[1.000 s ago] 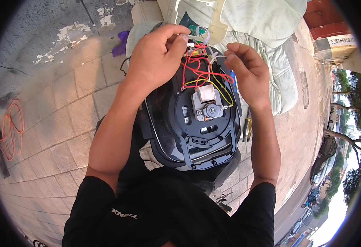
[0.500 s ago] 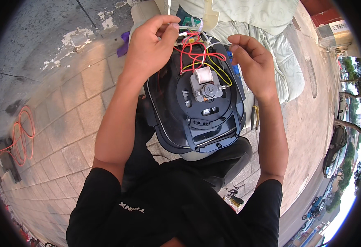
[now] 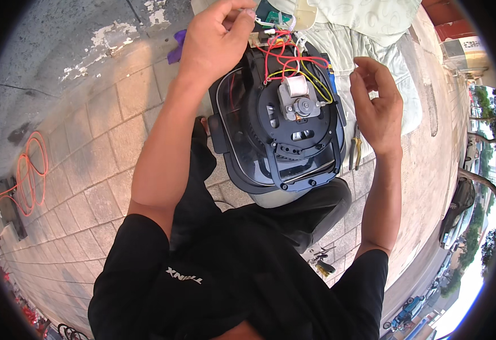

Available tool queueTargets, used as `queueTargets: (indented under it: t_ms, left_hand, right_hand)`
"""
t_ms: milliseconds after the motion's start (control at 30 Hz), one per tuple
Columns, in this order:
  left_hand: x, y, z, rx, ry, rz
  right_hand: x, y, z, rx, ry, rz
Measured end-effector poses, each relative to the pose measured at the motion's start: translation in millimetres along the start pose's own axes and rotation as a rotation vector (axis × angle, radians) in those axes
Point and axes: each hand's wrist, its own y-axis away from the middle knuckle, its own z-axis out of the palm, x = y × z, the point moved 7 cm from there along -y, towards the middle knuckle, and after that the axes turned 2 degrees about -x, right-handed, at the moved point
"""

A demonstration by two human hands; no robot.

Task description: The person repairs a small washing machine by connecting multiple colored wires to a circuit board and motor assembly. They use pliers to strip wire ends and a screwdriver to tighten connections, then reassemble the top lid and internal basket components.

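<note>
A black appliance housing [image 3: 239,133] rests between my knees with its inner side exposed. On it sit a small motor [image 3: 304,105] with a white-wrapped coil, and a tangle of red wires [image 3: 286,59] with a few yellow and white ones. At the top, my left hand [image 3: 217,42] is closed in a pinch on a thin white wire beside a green circuit board [image 3: 279,18]. My right hand [image 3: 378,107] hangs to the right of the housing, fingers loosely curled and thumb apart, with nothing visible in it.
Pliers [image 3: 356,150] lie on the paving right of the housing, near a pale quilted cloth [image 3: 367,34]. Small tools [image 3: 323,263] lie by my right knee. An orange cable [image 3: 31,170] is coiled at far left, and a purple cloth [image 3: 176,48] lies by the wall.
My right hand has moved right and down, away from the wires. My left hand has risen slightly, still pinching. The housing sits a little further right and higher in view.
</note>
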Motion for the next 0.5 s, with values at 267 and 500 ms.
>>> queueTargets:
  t_ms: [267, 500]
  left_hand:
    - [-2, 7, -33, 0.088, 0.163, 0.024]
    - [22, 140, -36, 0.068, 0.017, 0.028]
  right_hand:
    - [96, 174, 0, 0.191, -0.473, 0.676]
    - [97, 225, 56, 0.188, -0.878, 0.781]
